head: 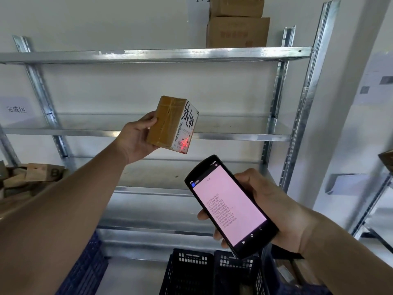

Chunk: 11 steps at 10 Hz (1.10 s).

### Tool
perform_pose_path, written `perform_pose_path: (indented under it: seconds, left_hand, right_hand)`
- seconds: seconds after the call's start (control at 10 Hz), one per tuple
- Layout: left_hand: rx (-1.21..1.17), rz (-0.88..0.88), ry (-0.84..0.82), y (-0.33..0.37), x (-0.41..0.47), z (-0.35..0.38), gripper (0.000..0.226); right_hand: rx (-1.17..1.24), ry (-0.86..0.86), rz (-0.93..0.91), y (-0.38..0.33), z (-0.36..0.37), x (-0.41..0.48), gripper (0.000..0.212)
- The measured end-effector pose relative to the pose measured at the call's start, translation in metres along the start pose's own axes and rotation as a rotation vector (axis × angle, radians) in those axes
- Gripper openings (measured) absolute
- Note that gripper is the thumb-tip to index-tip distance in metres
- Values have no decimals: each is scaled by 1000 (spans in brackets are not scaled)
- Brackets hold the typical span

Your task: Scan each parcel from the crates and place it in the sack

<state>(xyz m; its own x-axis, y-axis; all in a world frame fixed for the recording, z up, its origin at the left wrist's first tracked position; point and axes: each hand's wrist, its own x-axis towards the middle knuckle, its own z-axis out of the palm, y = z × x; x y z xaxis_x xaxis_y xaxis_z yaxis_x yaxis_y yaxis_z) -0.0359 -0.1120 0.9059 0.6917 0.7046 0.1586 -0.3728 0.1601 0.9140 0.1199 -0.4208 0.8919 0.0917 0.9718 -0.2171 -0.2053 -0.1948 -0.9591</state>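
Note:
My left hand [136, 138] grips a small taped cardboard parcel [168, 122] and holds it up in front of the metal shelves. Its white label with black handwriting faces right, and a red scanner light falls on the barcode near the label's lower end. My right hand [265, 205] holds a black handheld scanner [230, 206] lower and to the right, its top end pointing at the parcel. The scanner's pink screen shows a list of numbers. Dark plastic crates [191, 271] stand on the floor below. No sack can be made out.
A metal shelving rack [155, 55] fills the view ahead, with cardboard boxes [237, 31] on its top shelf. More brown parcels [29, 177] lie piled at the left edge. A blue crate [85, 271] stands at lower left. Another rack [374, 209] stands at the right.

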Motion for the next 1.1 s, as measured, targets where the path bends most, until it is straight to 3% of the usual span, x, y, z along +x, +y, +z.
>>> perform_pose_path:
  seconds: [0.2, 0.4, 0.5, 0.6, 0.7, 0.8, 1.0, 1.1]
  left_hand:
    - [3, 18, 42, -3, 1, -3, 50]
    - [15, 32, 98, -8, -3, 0, 49]
    - [-7, 29, 95, -12, -8, 2, 48]
    - [-21, 41, 127, -17, -16, 0, 51]
    - [-51, 88, 218, -24, -29, -4, 53]
    - [-80, 118, 331, -30, -56, -16, 50]
    - [-59, 139, 502, -14, -135, -89, 67]
    - [-29, 154, 546, 4, -175, -142, 61]
  right_hand:
    - [-47, 25, -30, -3, -1, -7, 53]
    - [28, 3, -89, 7, -20, -12, 72]
    - [9, -33, -61, 10, -26, -6, 68]
    - [83, -102, -68, 13, -21, 0, 55]
    - [234, -100, -143, 17, -15, 19, 60]
    - [336, -88, -183, 16, 3, 41, 63]
    - [366, -164, -206, 19, 75, 77, 61]
    - [390, -192, -202, 29, 124, 94, 59]
